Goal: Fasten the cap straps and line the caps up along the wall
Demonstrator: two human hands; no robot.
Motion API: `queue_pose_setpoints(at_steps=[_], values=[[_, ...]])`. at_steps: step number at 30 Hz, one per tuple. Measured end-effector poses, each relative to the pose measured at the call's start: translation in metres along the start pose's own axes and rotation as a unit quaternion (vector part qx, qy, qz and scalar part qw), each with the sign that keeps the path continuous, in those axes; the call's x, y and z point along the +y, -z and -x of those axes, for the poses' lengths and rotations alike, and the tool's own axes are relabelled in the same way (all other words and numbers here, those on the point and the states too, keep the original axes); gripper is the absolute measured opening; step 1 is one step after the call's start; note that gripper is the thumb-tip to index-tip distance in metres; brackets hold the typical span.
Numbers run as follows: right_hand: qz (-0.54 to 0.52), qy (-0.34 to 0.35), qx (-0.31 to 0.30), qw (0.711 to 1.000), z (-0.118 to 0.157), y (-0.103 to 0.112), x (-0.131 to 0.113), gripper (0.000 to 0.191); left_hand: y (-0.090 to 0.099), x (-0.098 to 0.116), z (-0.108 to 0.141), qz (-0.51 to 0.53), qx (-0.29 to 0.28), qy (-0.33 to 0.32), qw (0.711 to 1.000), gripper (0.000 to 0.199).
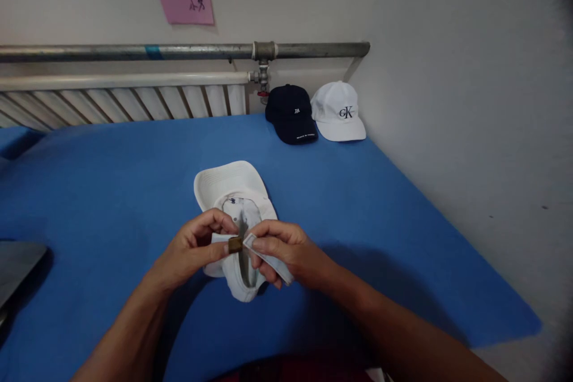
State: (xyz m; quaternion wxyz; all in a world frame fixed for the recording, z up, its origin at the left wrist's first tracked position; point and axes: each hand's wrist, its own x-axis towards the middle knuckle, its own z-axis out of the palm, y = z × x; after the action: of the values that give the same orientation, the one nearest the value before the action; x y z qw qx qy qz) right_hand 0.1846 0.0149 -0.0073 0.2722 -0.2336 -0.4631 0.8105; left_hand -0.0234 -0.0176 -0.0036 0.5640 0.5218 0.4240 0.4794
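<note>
A white baseball cap [233, 182] lies upside down on the blue table, its brim pointing away from me and its inside showing. My left hand [197, 248] pinches a brass-coloured buckle [235, 245] at the back of the cap between thumb and fingers. Between the thumb and fingers of my right hand [286, 248] is the cap's loose white strap [273, 262], its tip close to the buckle. Whether the tip touches the buckle I cannot tell.
At the back of the blue table [134, 179] sit a black cap [289, 110] and another white cap [338, 110]. Behind them run a radiator [156, 101] and a metal pipe [201, 52]. A dark flat object [20, 265] lies at the left edge.
</note>
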Motion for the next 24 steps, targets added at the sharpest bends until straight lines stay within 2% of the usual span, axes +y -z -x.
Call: queue_pose_setpoints(at_steps=[5, 9, 15, 24], values=[[-0.007, -0.022, 0.024, 0.999, -0.004, 0.001, 0.002, 0.022, 0.002, -0.004, -0.001, 0.07, -0.002, 0.008, 0.997, 0.017], [-0.003, -0.031, 0.008, 0.999, -0.004, 0.0, 0.003, 0.02, -0.001, -0.004, -0.004, 0.115, 0.015, 0.035, 0.993, 0.016], [-0.013, -0.032, 0.003, 0.999, -0.002, -0.001, 0.003, 0.019, -0.004, -0.009, -0.006, 0.157, -0.027, 0.064, 0.985, 0.019], [-0.016, -0.047, -0.023, 0.999, -0.002, 0.002, 0.003, 0.02, -0.005, -0.014, -0.007, 0.196, -0.05, 0.087, 0.975, 0.017]])
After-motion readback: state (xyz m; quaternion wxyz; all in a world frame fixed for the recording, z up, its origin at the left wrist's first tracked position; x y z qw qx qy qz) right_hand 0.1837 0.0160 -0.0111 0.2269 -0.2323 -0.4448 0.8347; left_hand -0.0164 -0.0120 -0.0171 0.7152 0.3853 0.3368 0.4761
